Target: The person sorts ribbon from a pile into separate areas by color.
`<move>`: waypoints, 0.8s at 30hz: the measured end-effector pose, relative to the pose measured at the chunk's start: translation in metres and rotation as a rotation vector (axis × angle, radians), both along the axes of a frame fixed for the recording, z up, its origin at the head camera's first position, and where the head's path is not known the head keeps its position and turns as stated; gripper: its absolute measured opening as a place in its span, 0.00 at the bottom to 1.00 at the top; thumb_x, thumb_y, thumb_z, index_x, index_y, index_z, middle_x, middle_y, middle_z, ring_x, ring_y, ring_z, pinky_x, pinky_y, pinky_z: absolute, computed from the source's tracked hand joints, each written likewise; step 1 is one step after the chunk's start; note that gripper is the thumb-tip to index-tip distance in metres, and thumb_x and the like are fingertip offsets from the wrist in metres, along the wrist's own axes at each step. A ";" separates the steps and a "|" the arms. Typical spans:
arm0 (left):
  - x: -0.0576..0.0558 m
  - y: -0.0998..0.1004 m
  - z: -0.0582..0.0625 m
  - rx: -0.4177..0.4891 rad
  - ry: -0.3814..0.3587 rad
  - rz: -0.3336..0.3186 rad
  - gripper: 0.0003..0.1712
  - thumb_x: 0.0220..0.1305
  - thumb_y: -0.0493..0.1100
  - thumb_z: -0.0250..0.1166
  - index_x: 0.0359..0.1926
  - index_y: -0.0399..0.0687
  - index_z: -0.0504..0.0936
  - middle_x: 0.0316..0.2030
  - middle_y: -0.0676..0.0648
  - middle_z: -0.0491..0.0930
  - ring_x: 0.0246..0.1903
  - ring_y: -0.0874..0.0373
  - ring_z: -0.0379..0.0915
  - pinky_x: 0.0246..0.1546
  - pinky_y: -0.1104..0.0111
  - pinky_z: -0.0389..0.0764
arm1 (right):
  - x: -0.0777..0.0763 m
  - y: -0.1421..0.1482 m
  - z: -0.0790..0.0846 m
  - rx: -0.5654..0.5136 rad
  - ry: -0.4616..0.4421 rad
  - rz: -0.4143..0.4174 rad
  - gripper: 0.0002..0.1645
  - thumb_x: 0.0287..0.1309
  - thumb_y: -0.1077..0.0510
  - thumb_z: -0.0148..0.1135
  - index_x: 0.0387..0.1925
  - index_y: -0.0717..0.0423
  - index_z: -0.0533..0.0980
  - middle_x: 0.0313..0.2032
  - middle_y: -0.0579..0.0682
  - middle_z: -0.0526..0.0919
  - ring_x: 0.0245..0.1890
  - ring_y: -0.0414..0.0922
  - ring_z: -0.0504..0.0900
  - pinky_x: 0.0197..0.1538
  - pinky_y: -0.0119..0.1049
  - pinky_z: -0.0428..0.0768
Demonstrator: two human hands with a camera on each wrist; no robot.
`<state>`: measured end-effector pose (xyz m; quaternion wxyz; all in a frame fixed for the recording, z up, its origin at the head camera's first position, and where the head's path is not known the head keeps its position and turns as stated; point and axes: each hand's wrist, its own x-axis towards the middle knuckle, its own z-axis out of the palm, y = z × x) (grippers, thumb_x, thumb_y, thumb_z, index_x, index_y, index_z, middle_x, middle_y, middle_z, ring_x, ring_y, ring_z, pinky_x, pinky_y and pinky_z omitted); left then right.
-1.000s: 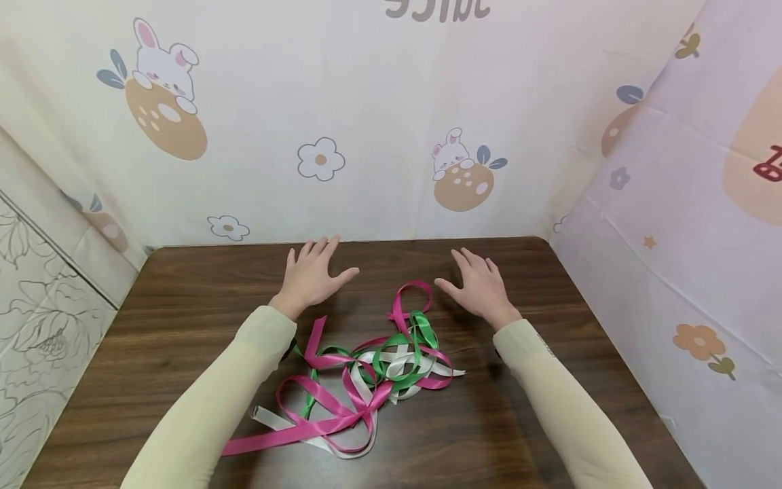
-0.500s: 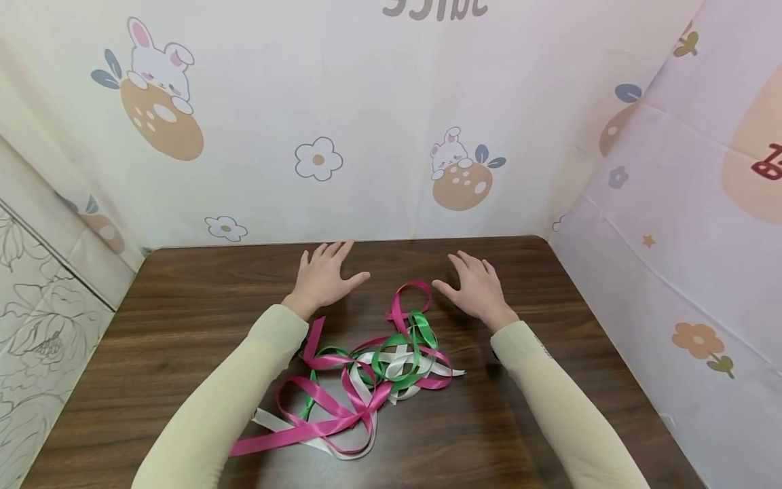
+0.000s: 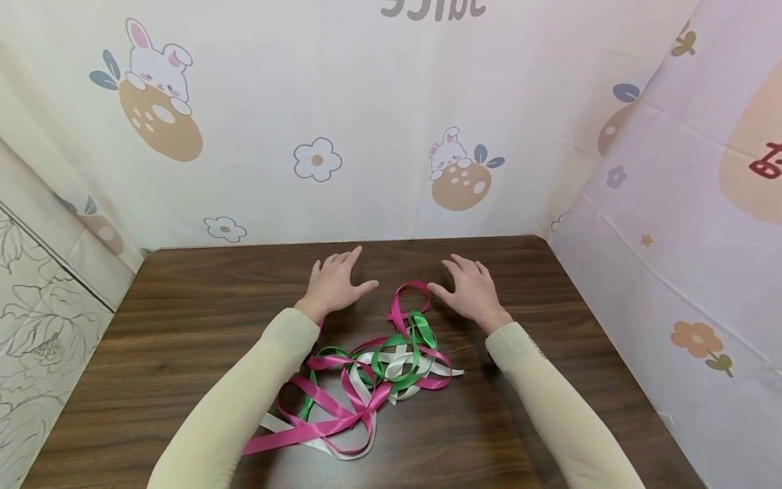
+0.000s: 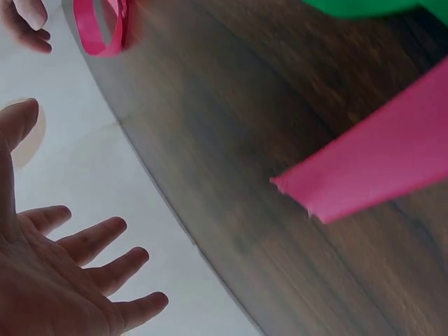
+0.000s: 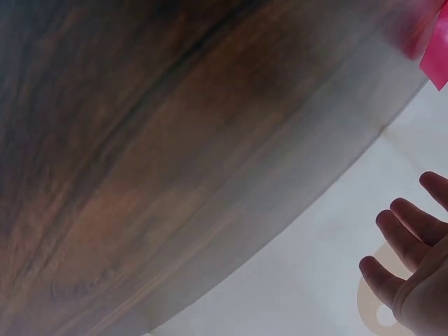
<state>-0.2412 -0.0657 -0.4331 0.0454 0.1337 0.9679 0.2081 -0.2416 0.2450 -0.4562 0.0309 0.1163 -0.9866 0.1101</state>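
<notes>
A loose tangle of pink ribbon (image 3: 318, 429), green ribbon (image 3: 421, 326) and white ribbon (image 3: 400, 367) lies on the brown wooden table. My left hand (image 3: 332, 285) hovers beyond the tangle's left part, fingers spread, holding nothing. Its sleeve hides some of the ribbon on that side. In the left wrist view, a cut end of pink ribbon (image 4: 371, 154) shows near the camera. To the right of the upright pink loop, my right hand (image 3: 469, 292) is held out with relaxed fingers and nothing in it. The right wrist view shows those fingers (image 5: 402, 238) apart from the ribbon.
The wooden table (image 3: 183, 292) runs back to a white printed curtain (image 3: 256, 122) with bunnies and flowers. Another part of the cloth (image 3: 672, 238) hangs along the right side. At left stands a panel with line-drawn flowers (image 3: 43, 346).
My left hand has moved right and slightly nearer, its sleeve now covering more ribbon. The right hand has drifted a little left. The ribbons lie as before.
</notes>
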 end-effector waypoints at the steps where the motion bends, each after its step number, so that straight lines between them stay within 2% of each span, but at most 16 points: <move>1: 0.000 0.002 -0.001 0.003 -0.002 -0.006 0.53 0.68 0.72 0.58 0.83 0.56 0.51 0.78 0.42 0.63 0.78 0.38 0.55 0.78 0.36 0.49 | 0.000 0.000 0.000 -0.001 -0.001 -0.001 0.46 0.67 0.28 0.56 0.72 0.56 0.69 0.76 0.61 0.65 0.77 0.58 0.63 0.80 0.62 0.53; 7: 0.002 0.013 -0.005 0.026 -0.027 -0.038 0.51 0.68 0.71 0.60 0.82 0.57 0.54 0.77 0.42 0.64 0.78 0.39 0.56 0.78 0.37 0.50 | 0.003 -0.002 -0.001 0.004 0.000 0.007 0.46 0.67 0.29 0.57 0.72 0.56 0.69 0.75 0.62 0.66 0.76 0.59 0.64 0.79 0.63 0.54; 13: 0.003 0.023 -0.009 0.012 -0.028 -0.061 0.48 0.68 0.70 0.60 0.81 0.57 0.58 0.77 0.42 0.64 0.78 0.41 0.57 0.78 0.37 0.50 | 0.003 -0.003 -0.002 0.000 0.006 0.003 0.46 0.67 0.29 0.57 0.72 0.56 0.70 0.74 0.61 0.67 0.76 0.59 0.65 0.79 0.63 0.56; 24: -0.001 0.032 -0.023 0.050 -0.027 -0.061 0.45 0.68 0.67 0.63 0.78 0.55 0.63 0.75 0.45 0.69 0.76 0.47 0.62 0.78 0.38 0.53 | 0.003 -0.003 -0.006 -0.001 0.010 0.003 0.46 0.66 0.28 0.56 0.71 0.55 0.71 0.73 0.60 0.69 0.75 0.58 0.66 0.78 0.63 0.56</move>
